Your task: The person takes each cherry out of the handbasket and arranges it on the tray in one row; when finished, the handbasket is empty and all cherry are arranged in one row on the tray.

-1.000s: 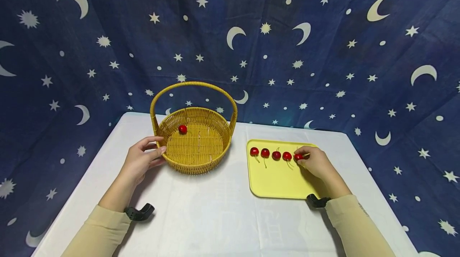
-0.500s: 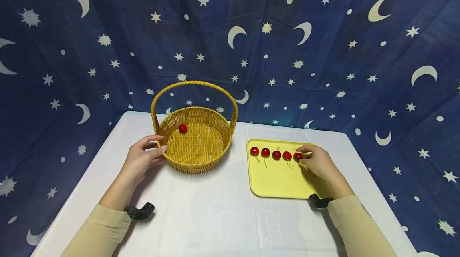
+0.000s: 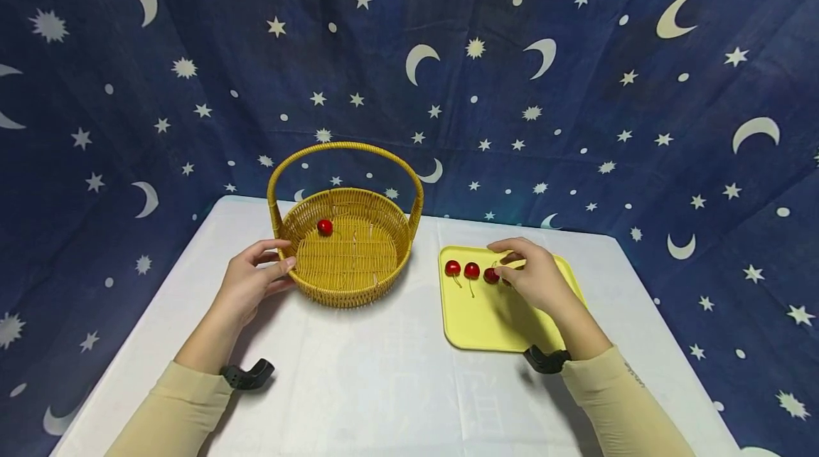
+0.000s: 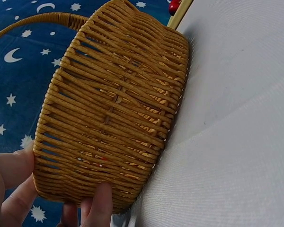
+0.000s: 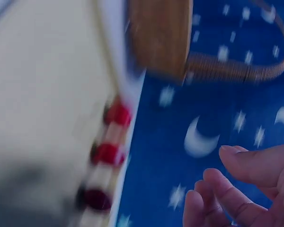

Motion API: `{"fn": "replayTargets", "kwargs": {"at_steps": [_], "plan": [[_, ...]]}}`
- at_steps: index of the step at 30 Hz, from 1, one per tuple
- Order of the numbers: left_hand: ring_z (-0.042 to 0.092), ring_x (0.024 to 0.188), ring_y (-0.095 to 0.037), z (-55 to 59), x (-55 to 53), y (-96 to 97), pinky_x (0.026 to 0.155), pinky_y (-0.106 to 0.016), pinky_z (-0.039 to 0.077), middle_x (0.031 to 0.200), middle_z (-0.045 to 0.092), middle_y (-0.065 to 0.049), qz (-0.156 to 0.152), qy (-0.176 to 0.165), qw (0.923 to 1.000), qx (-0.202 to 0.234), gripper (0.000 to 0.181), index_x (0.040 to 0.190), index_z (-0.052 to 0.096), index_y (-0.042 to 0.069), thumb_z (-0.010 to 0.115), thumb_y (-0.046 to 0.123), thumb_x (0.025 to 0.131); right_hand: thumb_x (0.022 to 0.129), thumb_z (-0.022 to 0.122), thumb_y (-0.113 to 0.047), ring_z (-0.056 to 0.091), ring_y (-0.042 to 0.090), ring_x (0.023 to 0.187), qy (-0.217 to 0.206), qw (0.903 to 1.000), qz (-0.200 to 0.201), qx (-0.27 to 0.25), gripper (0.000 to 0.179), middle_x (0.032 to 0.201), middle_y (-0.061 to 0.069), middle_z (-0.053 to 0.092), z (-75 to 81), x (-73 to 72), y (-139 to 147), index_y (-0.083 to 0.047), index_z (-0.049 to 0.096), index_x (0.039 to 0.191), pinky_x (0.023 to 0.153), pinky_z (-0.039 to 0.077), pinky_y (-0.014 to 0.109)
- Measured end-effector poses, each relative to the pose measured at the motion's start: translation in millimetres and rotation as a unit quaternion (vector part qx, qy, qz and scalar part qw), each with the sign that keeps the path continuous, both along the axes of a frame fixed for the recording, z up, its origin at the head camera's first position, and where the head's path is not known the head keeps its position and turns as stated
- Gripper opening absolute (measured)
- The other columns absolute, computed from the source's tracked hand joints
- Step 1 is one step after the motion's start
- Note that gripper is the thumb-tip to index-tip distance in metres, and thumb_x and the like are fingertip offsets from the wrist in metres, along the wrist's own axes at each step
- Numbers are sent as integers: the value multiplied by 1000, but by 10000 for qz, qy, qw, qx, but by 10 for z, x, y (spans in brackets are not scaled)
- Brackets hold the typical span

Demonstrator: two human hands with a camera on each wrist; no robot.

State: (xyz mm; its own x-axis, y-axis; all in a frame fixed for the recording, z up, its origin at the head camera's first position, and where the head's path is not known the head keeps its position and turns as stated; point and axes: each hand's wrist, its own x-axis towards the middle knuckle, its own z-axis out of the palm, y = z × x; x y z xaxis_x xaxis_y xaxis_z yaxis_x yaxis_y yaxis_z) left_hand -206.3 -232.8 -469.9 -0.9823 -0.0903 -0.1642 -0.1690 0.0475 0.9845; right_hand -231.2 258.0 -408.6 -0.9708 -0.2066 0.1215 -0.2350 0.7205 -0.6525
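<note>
A yellow wicker basket (image 3: pixel 348 298) with a tall arched handle stands at the left, one red cherry (image 3: pixel 325 227) inside it. My left hand (image 3: pixel 252 276) grips the basket's left side near the rim; in the left wrist view its fingertips lie against the woven wall (image 4: pixel 109 109). Over the right part of a yellow tray (image 3: pixel 493 332), my right hand (image 3: pixel 536 276) hovers with bent fingers. The right wrist view shows nothing between its thumb (image 5: pixel 255 163) and fingers. Three cherries (image 3: pixel 471 270) show in a row left of that hand, which mostly hides the cherries further right.
A white cloth (image 3: pixel 384 386) covers the table. Behind it and along both sides hangs a dark blue curtain (image 3: pixel 473 137) with moons and stars. Each wrist wears a black camera (image 3: pixel 248 375). White cloth shows between basket and tray.
My right hand has left the rightmost cherry, shifting left and rising a little, and now covers the fourth cherry too. The left hand and basket have stayed put.
</note>
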Motion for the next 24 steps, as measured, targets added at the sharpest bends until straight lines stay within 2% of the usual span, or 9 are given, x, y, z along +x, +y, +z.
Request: {"fn": "replayTargets", "kwargs": {"at_steps": [6,10,15,18,24], "plan": [[73,97,-11,12,3,-10,92,-35,68,140,46,-19,-24,14,10000,1,54,153,53,2,73,12,104,94,79,0,73,28,114,-40,9948,920,-436,42,132,3,73,187,76,-763,-20,76,130,93,67,42],[72,98,-11,16,8,-4,92,-35,69,140,46,-19,-22,4,10000,-16,55,153,52,3,73,13,104,95,80,-2,72,25,116,-88,9878,1464,-519,42,133,0,72,294,18,-1188,-22,75,131,92,66,40],[73,98,-11,16,17,-6,91,-35,69,138,46,-18,-29,49,10000,27,55,152,53,2,74,14,103,96,78,-2,70,25,121,-145,9787,1979,-519,44,137,1,71,415,-178,-1609,-20,73,136,95,65,40],[73,96,-11,20,25,-7,91,-35,69,134,47,-17,-50,116,9999,91,53,151,54,2,74,13,103,96,77,-1,69,28,125,-269,9734,2231,-454,45,139,2,71,475,-328,-1838,-17,71,138,103,63,43],[73,95,-11,23,31,1,91,-34,69,131,48,-16,-82,128,9997,181,52,150,55,0,74,12,103,98,76,-3,68,32,129,-630,9663,2491,-146,48,142,6,70,464,-652,-2221,-18,68,143,110,61,43]]}}
